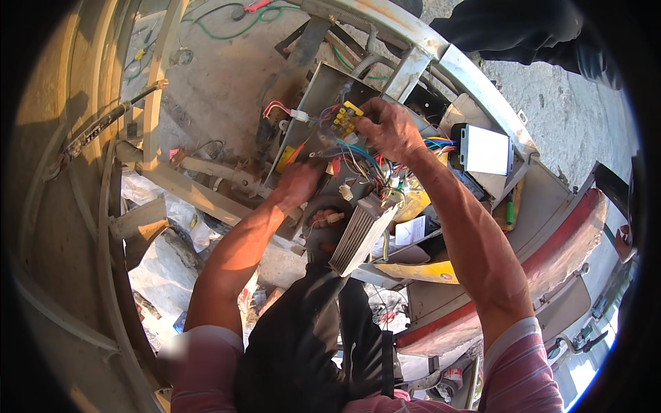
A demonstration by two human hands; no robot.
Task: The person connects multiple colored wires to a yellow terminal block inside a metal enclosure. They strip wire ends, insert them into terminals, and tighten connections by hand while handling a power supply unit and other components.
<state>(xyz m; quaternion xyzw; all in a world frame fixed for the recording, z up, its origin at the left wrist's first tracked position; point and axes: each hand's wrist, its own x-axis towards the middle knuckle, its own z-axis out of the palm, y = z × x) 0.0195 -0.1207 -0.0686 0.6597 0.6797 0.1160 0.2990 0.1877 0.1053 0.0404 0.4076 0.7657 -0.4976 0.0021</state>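
Note:
My right hand [391, 129] pinches a yellow terminal block [346, 117] with thin wires running into it, above an open metal box [319, 89]. My left hand [301, 182] is closed lower in the same box. A slim orange piece [296, 153] sticks up by its fingers, beside a yellow part [284, 160]; what the fingers hold is mostly hidden. Between the hands runs a bundle of coloured wires [372, 162]. Left of the terminal block is a white plug connector [299, 115] with red wires. A finned metal controller [365, 234] stands nearest me.
A white-faced box [485, 149] with coloured wires sits right of my right forearm. A curved metal frame [475, 79] rims the work area, and tan metal bars [157, 89] rise at left. A green-handled tool [509, 212] lies at right. Another person's dark-clothed leg [523, 27] is beyond the frame.

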